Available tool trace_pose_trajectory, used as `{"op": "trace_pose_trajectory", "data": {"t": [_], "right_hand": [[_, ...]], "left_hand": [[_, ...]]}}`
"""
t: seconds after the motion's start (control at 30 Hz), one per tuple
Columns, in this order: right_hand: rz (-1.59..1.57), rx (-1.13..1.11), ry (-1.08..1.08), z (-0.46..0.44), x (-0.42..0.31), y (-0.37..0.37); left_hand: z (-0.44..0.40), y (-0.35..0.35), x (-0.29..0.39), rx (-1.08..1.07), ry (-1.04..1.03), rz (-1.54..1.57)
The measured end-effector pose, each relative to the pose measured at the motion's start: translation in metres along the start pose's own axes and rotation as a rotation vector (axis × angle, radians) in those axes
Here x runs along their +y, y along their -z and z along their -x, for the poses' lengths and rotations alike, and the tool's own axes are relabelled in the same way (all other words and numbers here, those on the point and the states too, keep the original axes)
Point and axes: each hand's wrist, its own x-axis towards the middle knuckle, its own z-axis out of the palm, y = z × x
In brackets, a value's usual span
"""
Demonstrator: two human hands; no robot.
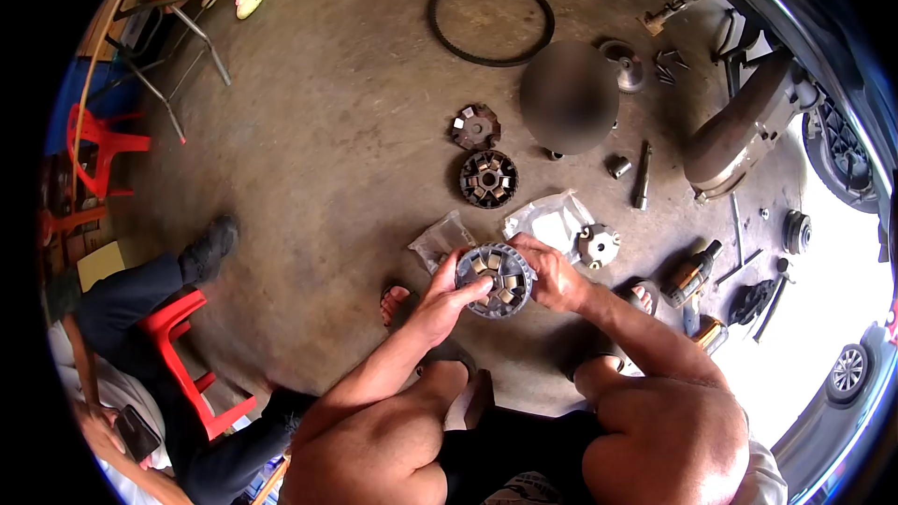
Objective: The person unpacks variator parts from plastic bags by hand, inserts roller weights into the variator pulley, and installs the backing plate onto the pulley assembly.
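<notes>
Silver roller housing (499,271): one, nearer the wearer than the dark housing (488,180). Left hand (440,297) and right hand (554,277) curl round its rim, open face up, likely keeping rollers (511,281) seated.

The concrete floor (318,159) leaves a broad passage ahead-left of the held pulley (510,282), as far as a dark shoe (210,248). Straight ahead, plastic bags (543,215) and a roller-filled disc (488,179) obstruct; rightward, a bottle (689,276).

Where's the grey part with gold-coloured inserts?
Head view, just below centre: grey part, held between left hand and right hand, lower-left of the silver plate.
</notes>
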Motion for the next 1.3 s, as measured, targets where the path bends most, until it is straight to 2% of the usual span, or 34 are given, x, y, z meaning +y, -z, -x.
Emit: {"op": "trace_pose_trajectory", "data": {"t": [0.1,0.2,0.27,0.3,0.33,0.4,0.6,0.83,1.3], "right_hand": [[0.138,0.126,-0.064,0.006,0.007,0.012],[0.168,0.355,-0.317,0.004,0.012,0.036],[0.389,0.562,-0.195,-0.003,0.028,0.053],[0.389,0.604,-0.263,-0.006,0.035,0.062],[0.427,0.631,-0.242,-0.010,0.041,0.071],[0.457,0.624,-0.360,-0.016,0.056,0.085],[0.621,0.565,-0.490,-0.036,0.069,0.091],[0.729,0.578,-0.478,-0.042,0.073,0.086],[0.686,0.564,-0.484,-0.043,0.071,0.088]], "left_hand": [[0.001,0.001,0.007,0.007,-0.034,-0.002],[0.002,-0.001,0.010,0.024,-0.052,0.025],[0.003,0.001,0.007,0.025,-0.072,0.000],[0.003,0.002,0.007,0.023,-0.070,0.000],[0.003,0.002,0.008,0.019,-0.034,-0.023],[0.003,0.001,0.008,0.012,0.003,-0.047],[0.003,-0.001,0.006,0.026,-0.001,-0.025],[0.003,0.002,0.005,0.036,-0.002,-0.032],[0.003,0.000,0.006,0.025,-0.024,-0.046]]}}
